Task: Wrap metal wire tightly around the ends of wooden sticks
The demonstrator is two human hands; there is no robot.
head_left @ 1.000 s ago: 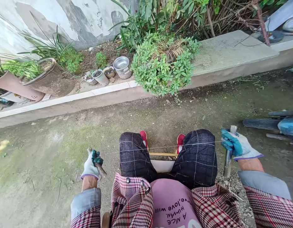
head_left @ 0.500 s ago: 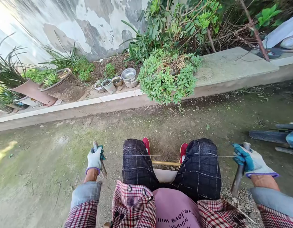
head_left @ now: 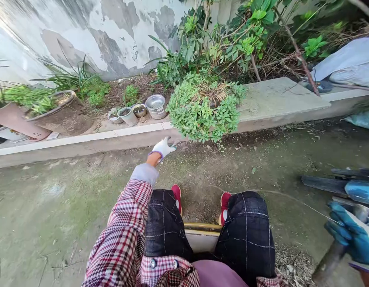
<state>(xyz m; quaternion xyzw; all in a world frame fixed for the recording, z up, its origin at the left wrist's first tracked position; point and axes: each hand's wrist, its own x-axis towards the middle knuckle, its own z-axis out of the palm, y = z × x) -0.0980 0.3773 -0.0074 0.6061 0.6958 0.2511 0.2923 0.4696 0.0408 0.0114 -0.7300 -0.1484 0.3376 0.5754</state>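
Two knees [head_left: 251, 227] fill the bottom centre of my view, with a yellow rod [head_left: 202, 226] between them and red shoes [head_left: 177, 197] just beyond. At lower right, partly cut by the frame edge, I see the right hand [head_left: 350, 233], gloved and blurred, its fingers curled firmly round a bar [head_left: 329, 261]. That bar's long axis slants from the lower edge up to the right. From this hand a thin line [head_left: 317, 212] runs leftward across the frame, bowed rather than straight, past the right knee towards the right shoe, where I lose it. So what I can trace of the line lies left of the right hand and to the lower right of the left hand [head_left: 164, 147]; the right is plainly nearer. The left hand reaches out mid-frame from a checked sleeve [head_left: 124, 227]; its fingers blur, and I cannot tell how far they are spread or whether they grip anything.

A blue thing [head_left: 359, 191] crowds the right hand at the frame's right edge. The widest room I have is over the ground [head_left: 82, 203], left and centre. Just past the left hand, the kerb [head_left: 67, 147] bars the way, a plant [head_left: 202, 119] overhanging it; pots [head_left: 129, 117] and wall [head_left: 82, 36] stand farther off.
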